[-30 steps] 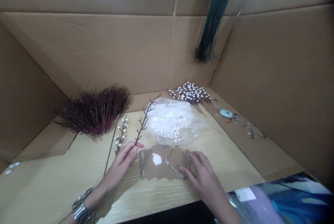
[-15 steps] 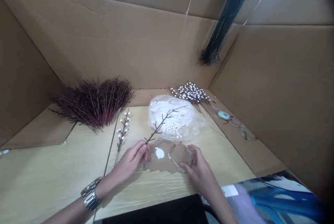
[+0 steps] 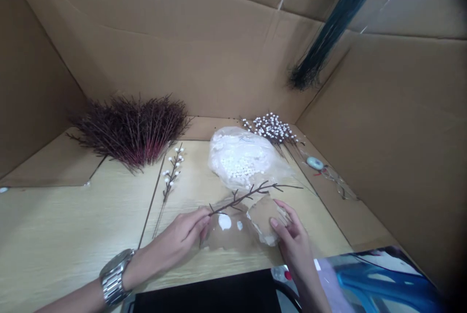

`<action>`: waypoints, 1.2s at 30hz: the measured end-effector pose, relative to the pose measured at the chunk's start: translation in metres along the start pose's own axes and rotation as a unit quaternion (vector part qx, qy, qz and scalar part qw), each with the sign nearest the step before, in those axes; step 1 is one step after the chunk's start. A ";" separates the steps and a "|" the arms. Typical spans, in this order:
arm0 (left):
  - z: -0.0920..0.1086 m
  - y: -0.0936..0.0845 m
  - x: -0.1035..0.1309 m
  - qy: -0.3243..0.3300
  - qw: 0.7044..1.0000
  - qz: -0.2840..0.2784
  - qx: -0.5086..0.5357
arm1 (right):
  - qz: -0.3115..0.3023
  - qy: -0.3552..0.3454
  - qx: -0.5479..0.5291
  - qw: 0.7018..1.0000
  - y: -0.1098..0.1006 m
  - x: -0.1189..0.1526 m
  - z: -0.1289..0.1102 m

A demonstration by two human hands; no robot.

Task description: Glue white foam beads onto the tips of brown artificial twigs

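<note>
My left hand (image 3: 184, 234) pinches the stem end of a bare dark twig (image 3: 251, 193), which lies almost level and points right over a torn piece of brown cardboard (image 3: 239, 228). The cardboard carries a blob of white glue (image 3: 224, 221). My right hand (image 3: 292, 235) rests its fingertips on the cardboard's right part, fingers apart. Just behind lies a clear plastic bag of white beads (image 3: 241, 159). A finished twig with white beads (image 3: 171, 176) lies on the wooden table (image 3: 73, 235) to the left.
A heap of dark red bare twigs (image 3: 133, 128) sits at the back left. A bunch of beaded twigs (image 3: 272, 129) lies at the back right, with glasses (image 3: 337, 181) and a small teal object (image 3: 314, 162) beside it. Cardboard walls (image 3: 383, 123) enclose the table.
My left hand has swung the bare twig from upright down toward the right until it lies nearly level over the cardboard. My right hand shifted slightly on the cardboard.
</note>
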State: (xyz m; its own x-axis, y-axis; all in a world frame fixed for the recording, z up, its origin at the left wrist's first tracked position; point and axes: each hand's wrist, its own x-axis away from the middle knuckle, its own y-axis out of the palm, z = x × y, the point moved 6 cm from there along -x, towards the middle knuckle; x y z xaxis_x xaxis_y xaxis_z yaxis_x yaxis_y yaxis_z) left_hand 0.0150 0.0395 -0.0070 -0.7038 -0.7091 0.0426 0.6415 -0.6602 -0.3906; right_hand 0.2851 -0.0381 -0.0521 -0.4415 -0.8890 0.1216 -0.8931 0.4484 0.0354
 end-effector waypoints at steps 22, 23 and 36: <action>-0.009 -0.001 0.003 -0.019 0.991 0.034 0.126 | -0.109 -0.178 0.297 0.932 0.071 0.022 -0.050; -0.008 -0.001 0.003 -0.022 0.992 0.030 0.121 | -0.111 -0.178 0.299 0.931 0.072 0.021 -0.050; -0.012 -0.001 0.003 -0.035 0.994 0.024 0.103 | -0.114 -0.212 0.328 0.914 0.076 0.023 -0.052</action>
State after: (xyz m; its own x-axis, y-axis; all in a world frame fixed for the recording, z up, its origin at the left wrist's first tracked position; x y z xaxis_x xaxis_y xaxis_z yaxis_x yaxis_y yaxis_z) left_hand 0.0088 0.0415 -0.0173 -0.6528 -0.7516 0.0947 0.7277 -0.6569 -0.1974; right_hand 0.2116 -0.0194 0.0048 -0.1070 -0.9710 -0.2138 -0.7641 0.2180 -0.6072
